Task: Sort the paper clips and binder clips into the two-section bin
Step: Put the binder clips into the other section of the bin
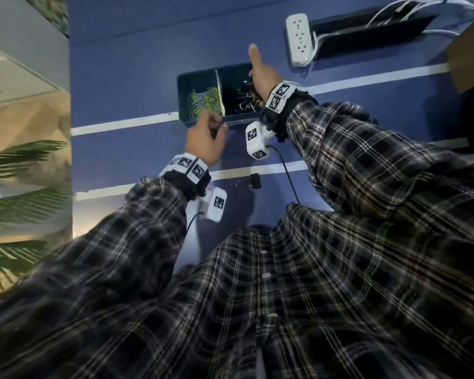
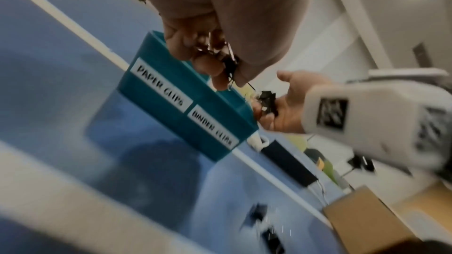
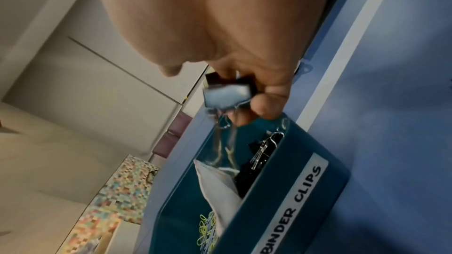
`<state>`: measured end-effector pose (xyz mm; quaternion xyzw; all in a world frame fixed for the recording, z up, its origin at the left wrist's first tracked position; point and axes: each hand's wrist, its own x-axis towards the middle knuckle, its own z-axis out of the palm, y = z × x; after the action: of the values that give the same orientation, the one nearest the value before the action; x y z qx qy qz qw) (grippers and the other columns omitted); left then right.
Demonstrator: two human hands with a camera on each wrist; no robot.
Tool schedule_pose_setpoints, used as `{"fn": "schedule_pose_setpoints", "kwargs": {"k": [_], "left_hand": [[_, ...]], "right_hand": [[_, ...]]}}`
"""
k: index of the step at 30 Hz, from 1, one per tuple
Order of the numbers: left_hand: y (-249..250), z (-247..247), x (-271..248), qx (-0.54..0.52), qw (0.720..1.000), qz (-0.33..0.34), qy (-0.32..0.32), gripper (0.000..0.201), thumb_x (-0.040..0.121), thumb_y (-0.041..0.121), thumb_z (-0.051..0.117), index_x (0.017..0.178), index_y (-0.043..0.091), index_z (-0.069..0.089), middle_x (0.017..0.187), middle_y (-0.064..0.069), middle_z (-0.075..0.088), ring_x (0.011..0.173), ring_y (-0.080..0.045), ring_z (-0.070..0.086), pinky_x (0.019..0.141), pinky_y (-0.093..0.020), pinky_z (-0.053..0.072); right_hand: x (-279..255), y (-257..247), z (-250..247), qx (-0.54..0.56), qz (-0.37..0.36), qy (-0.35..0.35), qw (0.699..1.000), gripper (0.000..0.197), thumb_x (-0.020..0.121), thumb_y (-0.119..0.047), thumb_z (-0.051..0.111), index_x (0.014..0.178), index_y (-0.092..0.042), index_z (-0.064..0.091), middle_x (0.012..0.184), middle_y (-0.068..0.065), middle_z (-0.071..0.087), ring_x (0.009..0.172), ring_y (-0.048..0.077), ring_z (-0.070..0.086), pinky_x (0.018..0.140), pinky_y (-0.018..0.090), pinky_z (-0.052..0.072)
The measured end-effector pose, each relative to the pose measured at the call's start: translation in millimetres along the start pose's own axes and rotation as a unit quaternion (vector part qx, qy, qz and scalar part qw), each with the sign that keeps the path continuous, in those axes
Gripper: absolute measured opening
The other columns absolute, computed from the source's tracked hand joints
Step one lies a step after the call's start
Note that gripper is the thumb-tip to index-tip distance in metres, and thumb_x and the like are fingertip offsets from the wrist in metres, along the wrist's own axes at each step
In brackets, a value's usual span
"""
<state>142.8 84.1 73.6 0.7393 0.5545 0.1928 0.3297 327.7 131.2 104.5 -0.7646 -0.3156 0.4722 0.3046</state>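
The teal two-section bin (image 1: 181, 105) stands on the blue table, split by a white divider (image 1: 220, 91). Its left section holds yellow-green paper clips (image 1: 204, 99); the right section holds black binder clips (image 1: 240, 101). My right hand (image 1: 259, 77) hovers over the right section with the thumb raised, its fingers curled round black binder clips (image 3: 227, 94). My left hand (image 1: 211, 132) is at the bin's near rim and pinches a small black binder clip (image 2: 229, 67). One more binder clip (image 1: 253, 181) lies on the table near my left wrist.
A white power strip (image 1: 298, 39) and a black cable slot (image 1: 367, 34) lie beyond the bin. A cardboard box (image 1: 471, 50) is at the far right, a plant (image 1: 19, 187) at the left edge. White tape lines (image 1: 121, 127) cross the table.
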Motion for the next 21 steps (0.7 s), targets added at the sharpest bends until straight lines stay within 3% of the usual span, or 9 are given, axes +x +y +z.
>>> {"fn": "schedule_pose_setpoints", "kwargs": {"k": [3, 5, 8, 10, 12, 14, 16, 18, 21], "left_hand": [[10, -7, 40, -0.001, 1.000, -0.014, -0.013, 0.025, 0.094, 0.020, 0.047, 0.118, 0.019, 0.056, 0.083, 0.008, 0.061, 0.068, -0.009, 0.056, 0.067, -0.014, 0.043], [11, -5, 65, 0.009, 0.999, -0.025, -0.017, 0.029, 0.092, 0.020, 0.046, 0.117, 0.022, 0.060, 0.100, 0.004, 0.067, 0.086, -0.015, 0.062, 0.080, -0.019, 0.048], [18, 2, 92, -0.029, 0.996, -0.069, -0.043, 0.032, 0.088, 0.023, 0.053, 0.119, 0.023, 0.060, 0.113, 0.002, 0.067, 0.100, -0.017, 0.065, 0.093, -0.031, 0.051], [25, 8, 101, -0.060, 0.992, -0.090, -0.069, 0.038, 0.086, 0.022, 0.058, 0.124, 0.026, 0.057, 0.117, 0.006, 0.064, 0.103, -0.013, 0.063, 0.096, -0.029, 0.050], [31, 11, 98, -0.058, 0.991, -0.090, -0.076, 0.042, 0.086, 0.022, 0.059, 0.127, 0.030, 0.055, 0.120, 0.007, 0.061, 0.103, -0.009, 0.059, 0.095, -0.022, 0.046], [34, 16, 84, 0.019, 0.999, -0.010, -0.045, 0.036, 0.086, 0.024, 0.056, 0.122, 0.027, 0.059, 0.120, 0.002, 0.062, 0.107, -0.013, 0.058, 0.096, -0.021, 0.042], [29, 29, 59, 0.069, 0.991, 0.112, -0.038, 0.029, 0.086, 0.026, 0.050, 0.111, 0.021, 0.063, 0.112, -0.004, 0.063, 0.106, -0.021, 0.057, 0.096, -0.031, 0.044], [13, 48, 27, 0.089, 0.975, 0.170, -0.115, 0.027, 0.085, 0.030, 0.050, 0.106, 0.019, 0.062, 0.104, -0.005, 0.059, 0.098, -0.023, 0.056, 0.089, -0.037, 0.047], [-15, 72, -22, 0.170, 0.937, 0.148, -0.267, 0.045, 0.082, 0.044, 0.060, 0.121, 0.020, 0.056, 0.114, -0.008, 0.051, 0.108, -0.028, 0.052, 0.091, -0.043, 0.047]], "right_hand": [[-6, 0, 0, 0.057, 0.016, -0.037, 0.998, 0.082, 0.079, -0.084, 0.021, 0.121, -0.022, 0.054, 0.111, 0.002, 0.057, 0.096, 0.023, 0.059, 0.086, 0.038, 0.053], [-4, 5, -2, 0.099, 0.019, -0.045, 0.994, 0.094, 0.075, -0.086, 0.027, 0.133, -0.016, 0.051, 0.125, 0.006, 0.057, 0.107, 0.026, 0.059, 0.086, 0.041, 0.055], [-3, 19, -13, 0.141, 0.000, 0.018, 0.990, 0.075, 0.086, -0.075, 0.033, 0.106, -0.011, 0.067, 0.108, 0.005, 0.069, 0.096, 0.022, 0.067, 0.078, 0.042, 0.059], [-3, 38, -25, 0.143, -0.018, 0.081, 0.986, 0.060, 0.090, -0.068, 0.035, 0.082, -0.021, 0.072, 0.090, -0.001, 0.074, 0.086, 0.017, 0.070, 0.076, 0.040, 0.059], [-3, 66, -41, 0.075, -0.023, 0.152, 0.985, 0.052, 0.093, -0.058, 0.041, 0.077, -0.021, 0.073, 0.089, 0.001, 0.074, 0.092, 0.021, 0.068, 0.085, 0.037, 0.053], [-7, 101, -57, -0.033, -0.016, 0.183, 0.982, 0.033, 0.092, -0.041, 0.052, 0.098, -0.016, 0.073, 0.106, 0.007, 0.072, 0.106, 0.026, 0.062, 0.093, 0.031, 0.045], [-13, 137, -70, -0.115, -0.012, 0.152, 0.982, 0.036, 0.086, -0.031, 0.061, 0.118, -0.015, 0.066, 0.121, 0.008, 0.067, 0.115, 0.025, 0.058, 0.101, 0.029, 0.041], [-20, 164, -72, -0.169, -0.029, 0.102, 0.980, 0.050, 0.080, -0.025, 0.067, 0.129, -0.014, 0.059, 0.130, 0.010, 0.061, 0.122, 0.027, 0.053, 0.107, 0.031, 0.038], [-29, 189, -65, -0.253, -0.045, 0.058, 0.965, 0.066, 0.079, -0.024, 0.067, 0.141, -0.016, 0.046, 0.135, 0.014, 0.052, 0.129, 0.032, 0.042, 0.109, 0.036, 0.034]]}}
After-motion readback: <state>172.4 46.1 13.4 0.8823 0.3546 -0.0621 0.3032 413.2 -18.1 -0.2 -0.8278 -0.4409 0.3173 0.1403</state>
